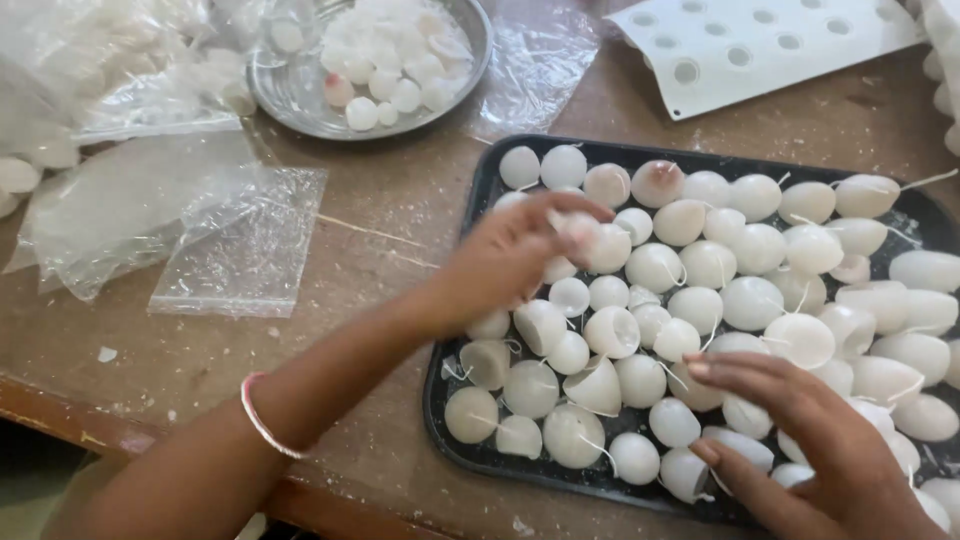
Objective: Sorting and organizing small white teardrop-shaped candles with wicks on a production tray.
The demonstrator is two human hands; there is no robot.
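A black tray [478, 195] on the wooden table is filled with several white egg-shaped wax pieces [752, 300], many with thin wicks sticking out. My left hand [505, 255] reaches over the tray's left part, and its fingertips pinch one white wax piece [580, 228] just above the others. My right hand [800, 440] rests low on the tray's near right side, fingers spread and lying on the pieces there; whether it grips one I cannot tell. A thin bangle [262, 420] circles my left wrist.
A round metal dish [290, 95] with small white balls stands at the back. Clear plastic bags [240, 240] lie to the left, more bagged white pieces [90, 60] behind them. A white mould sheet with round holes [760, 45] lies at the back right. The table's near edge [60, 410] runs at lower left.
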